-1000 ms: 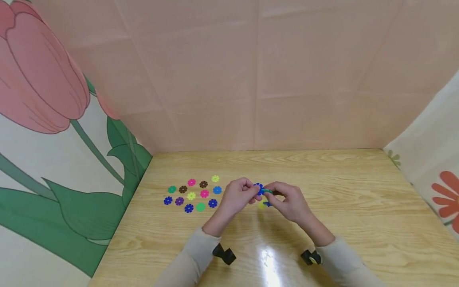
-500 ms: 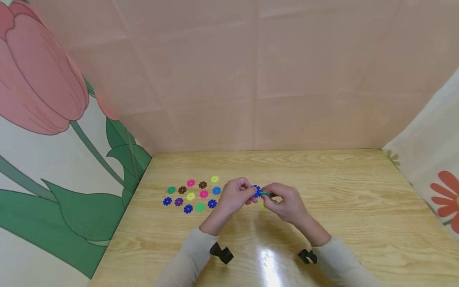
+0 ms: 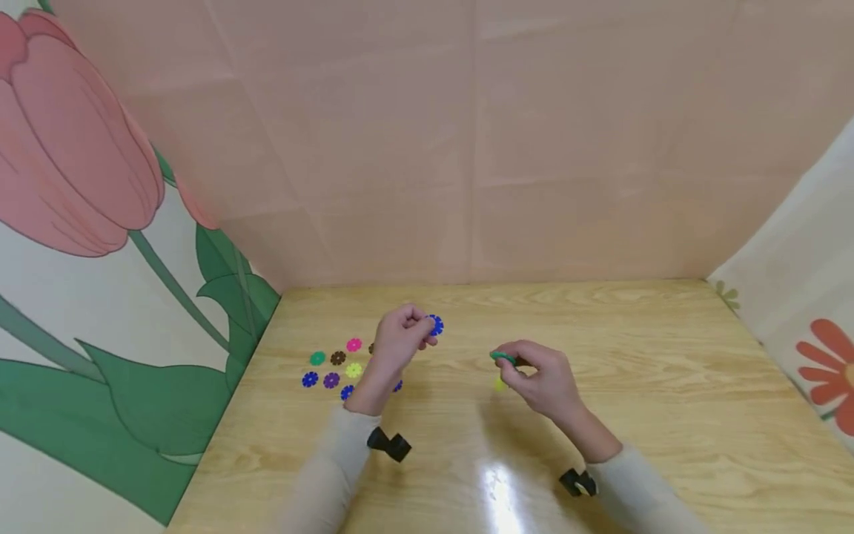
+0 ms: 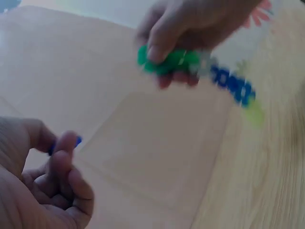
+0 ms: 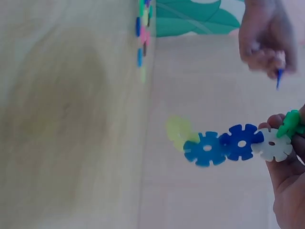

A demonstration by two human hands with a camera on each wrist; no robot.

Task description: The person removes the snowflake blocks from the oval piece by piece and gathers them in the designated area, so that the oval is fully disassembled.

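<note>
My left hand (image 3: pixel 395 341) pinches a dark blue notched plastic disc (image 3: pixel 437 325) between thumb and fingers, raised over the table. Off to its right, my right hand (image 3: pixel 545 380) grips the green end (image 3: pixel 502 357) of a chain of interlocking discs. In the right wrist view the chain runs from the green disc (image 5: pixel 288 125) through a white disc (image 5: pixel 281 151), a dark blue disc (image 5: pixel 233 151) and a lighter blue disc (image 5: pixel 195 151) to a yellow disc (image 5: pixel 177 128). The blue disc and the chain are apart. Fingers partly hide the green end.
Loose notched discs lie in rows on the left of the wooden table (image 3: pixel 634 356), among them a pink disc (image 3: pixel 354 345) and a purple disc (image 3: pixel 331 380). My left hand and forearm cover some. A pink sheet (image 3: pixel 373 148) stands behind the table.
The hands were together, with the blue disc against the chain's green end. My left hand has moved left and away with the blue disc; the right hand stays nearly in place with the chain.
</note>
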